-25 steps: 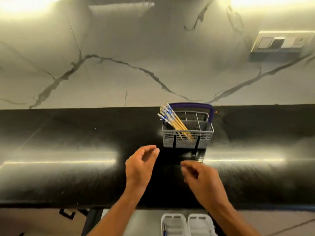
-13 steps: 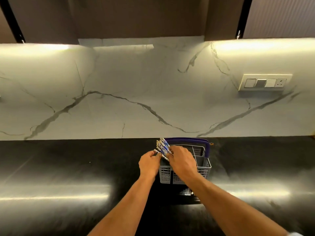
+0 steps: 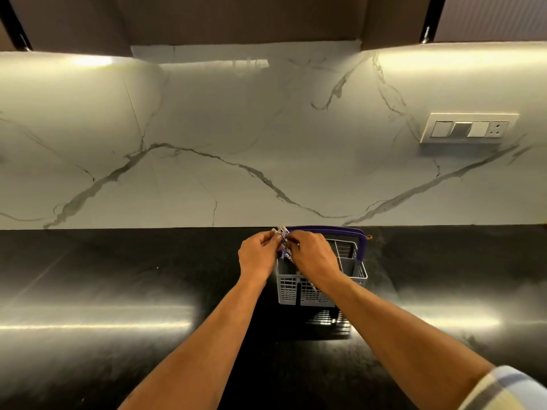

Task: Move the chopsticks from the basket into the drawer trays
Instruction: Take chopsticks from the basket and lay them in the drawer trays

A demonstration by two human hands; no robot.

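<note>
Currently, the step in hand is the pick-up: both hands are gathered at the top ends of the wooden chopsticks with blue-and-white patterned tips, which stand in the left-hand compartment of the grey slotted plastic cutlery basket with a purple handle. The basket rests on the glossy black stone countertop, close to the white marble-veined backsplash.

The left hand has its fingers curled inward, with the fingertips pinching the patterned tips from the left side. The right hand reaches over the basket's near-left corner, and its fingers are curled round the same bundle from the right side. The two hands nearly meet, with the tips showing in the narrow gap between them. The lower shafts are largely hidden behind the right hand and the basket wall, so the number of sticks held cannot be determined.

None of the bundle appears clear of the basket yet, so the transfer is judged to be at its start. The drawer trays are not visible in this view.

The next move calls for a straight upward lift, keeping the sticks bunched and parallel so that none catches on the compartment dividers or slips loose. The lightweight basket may tip or rise with the bundle if a stick snags; one hand may need to steady the rim.
</note>
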